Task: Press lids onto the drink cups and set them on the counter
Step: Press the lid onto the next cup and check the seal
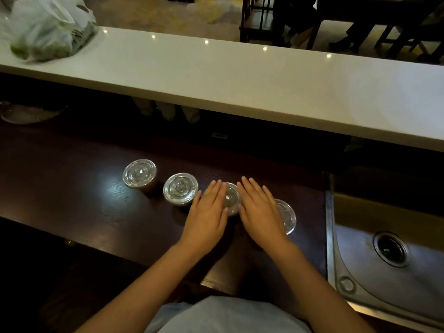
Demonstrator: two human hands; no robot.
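Several drink cups with clear plastic lids stand in a row on the dark wooden worktop (72, 188). The leftmost lidded cup (139, 173) and the second cup (180, 189) stand free. My left hand (207, 213) and my right hand (260, 210) lie flat, fingers extended, on either side of the third cup's lid (231, 198), with their inner edges resting on it. A fourth lidded cup (287, 216) is partly hidden under my right hand. The white counter (240, 80) runs across above the worktop.
A white plastic bag of green produce (48, 30) sits on the counter's far left. A steel sink (389, 248) lies right of the worktop. Dark chairs and tables (336, 22) stand beyond the counter. A mesh item (26, 114) rests at far left under the counter.
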